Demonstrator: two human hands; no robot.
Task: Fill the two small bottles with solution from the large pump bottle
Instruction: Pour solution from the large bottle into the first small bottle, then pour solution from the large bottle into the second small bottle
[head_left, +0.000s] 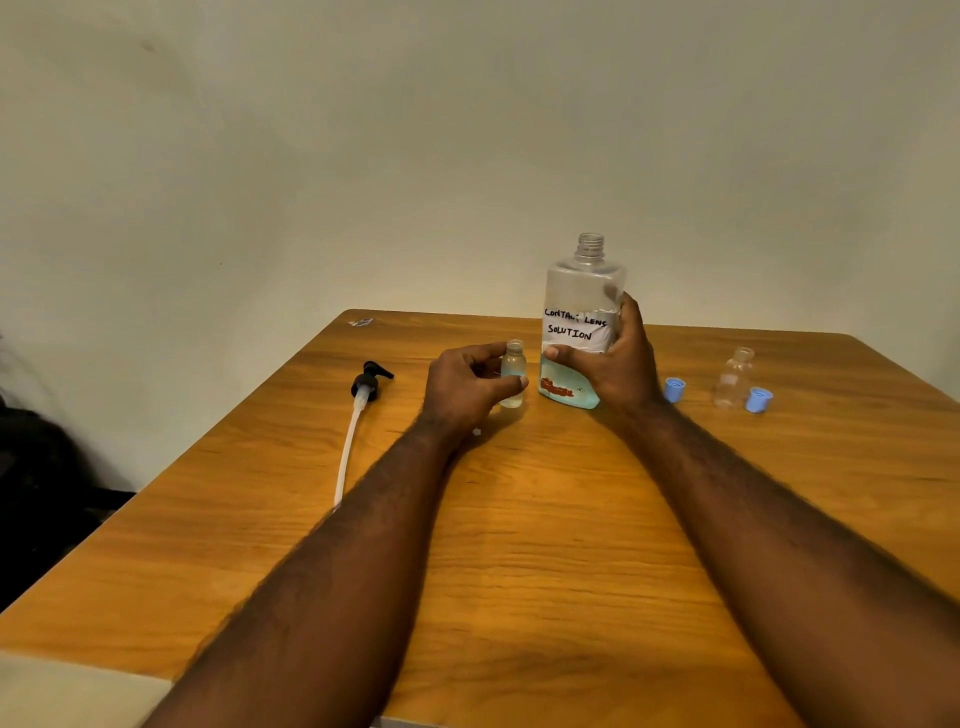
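**A:** Starting from the bottom of the frame, what's there?

**B:** Both forearms reach over the counter (519, 545) to mid-frame. The left hand (470, 387) has its fingers (485, 352) pinched round one small bottle (513, 374), which is upright, uncapped and partly filled. Just right of it, the right hand (618, 364) wraps the large bottle (579, 322), whose neck is open and whose blue solution sits low.

**A:** And further out?

**B:** The pump (366, 387) lies left of centre. The second small bottle (732, 376), seemingly empty, stands at right between blue caps (674, 389).

**A:** How should they pour?

**B:** I'd keep the small bottle braced and bring the wide neck just over its mouth. Tilt slowly, because a wide neck into a narrow mouth spills easily.
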